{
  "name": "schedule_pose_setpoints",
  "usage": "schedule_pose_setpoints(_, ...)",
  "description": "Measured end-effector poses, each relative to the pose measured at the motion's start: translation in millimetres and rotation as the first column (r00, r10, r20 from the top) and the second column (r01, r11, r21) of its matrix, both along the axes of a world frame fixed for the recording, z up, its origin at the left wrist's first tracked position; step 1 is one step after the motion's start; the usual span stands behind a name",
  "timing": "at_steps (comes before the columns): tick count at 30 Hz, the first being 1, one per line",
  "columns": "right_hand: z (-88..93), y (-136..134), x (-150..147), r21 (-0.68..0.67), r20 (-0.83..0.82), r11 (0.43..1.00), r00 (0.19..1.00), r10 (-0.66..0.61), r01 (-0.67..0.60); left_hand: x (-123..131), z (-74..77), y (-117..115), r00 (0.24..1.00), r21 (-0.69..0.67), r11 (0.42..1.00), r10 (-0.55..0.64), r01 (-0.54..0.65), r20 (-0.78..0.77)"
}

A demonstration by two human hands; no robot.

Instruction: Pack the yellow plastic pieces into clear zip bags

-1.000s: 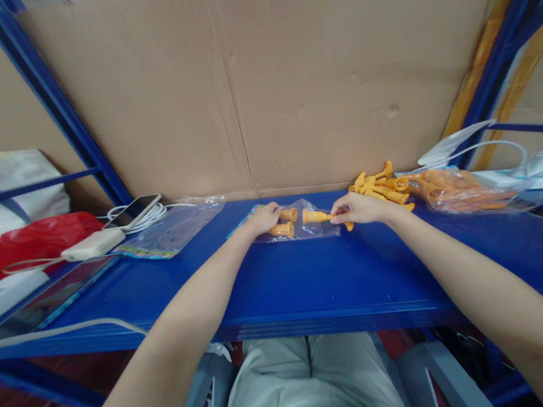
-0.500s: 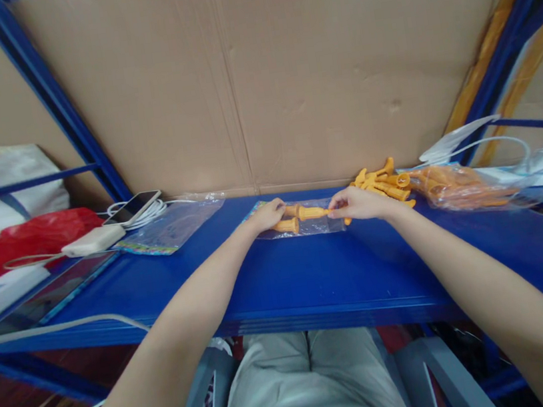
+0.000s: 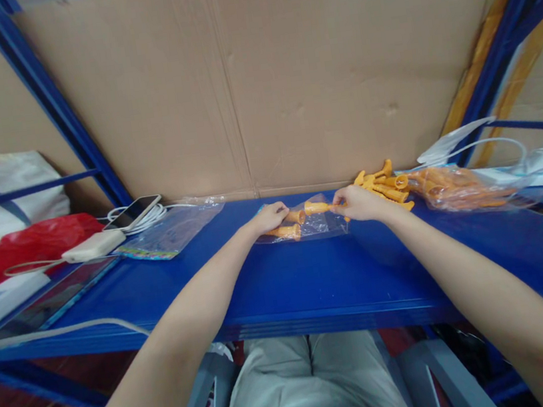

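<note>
A clear plastic bag [image 3: 324,225] lies flat on the blue shelf, with orange hollow-ended plastic pieces [image 3: 286,232] in or on it. My left hand [image 3: 270,218] presses over the bag's left part, its fingers curled at the bag and the end of one piece; the exact grip is partly hidden. My right hand [image 3: 356,202] pinches the narrow tip of another orange plastic piece [image 3: 317,207], whose wide end points left toward my left hand. Beyond my right hand is a pile of similar orange pieces [image 3: 385,184], some with finger-like prongs.
A filled clear bag of orange pieces [image 3: 456,187] lies to the right. On the left are another flat clear bag [image 3: 174,229], a phone [image 3: 132,212] on a coiled white cable, a white power bank [image 3: 94,246] and a red bag [image 3: 30,247]. Cardboard [image 3: 284,80] stands behind the blue shelf [image 3: 313,285].
My right hand has shifted slightly right with the orange piece, so a gap now shows between it and the pieces by my left hand. The left hand stays nearly in place.
</note>
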State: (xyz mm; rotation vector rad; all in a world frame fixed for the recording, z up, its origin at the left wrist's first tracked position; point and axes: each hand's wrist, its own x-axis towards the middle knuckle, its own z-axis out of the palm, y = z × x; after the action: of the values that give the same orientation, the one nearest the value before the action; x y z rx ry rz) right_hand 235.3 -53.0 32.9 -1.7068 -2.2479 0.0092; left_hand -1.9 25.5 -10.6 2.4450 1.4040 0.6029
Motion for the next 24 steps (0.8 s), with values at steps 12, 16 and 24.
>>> schedule_pose_setpoints(12,-24.2,3.4,-15.1,-0.048,0.027,0.998,0.999,0.028,-0.026,1.4,-4.4,3.3,0.999,-0.007,1.0,0.013,-0.013,0.039)
schedule_pose_setpoints(16,-33.4,7.2,-20.9,0.018,-0.004,0.996,0.996,0.084,-0.084,3.0,-2.9,1.6,0.999,-0.017,1.0,0.004,-0.003,0.041)
schedule_pose_setpoints(24,-52.5,22.9,-24.8,0.034,-0.329,0.987,0.931,0.16,-0.158,10.9,-1.1,-8.3,0.988,-0.073,0.994,0.086,-0.077,0.13)
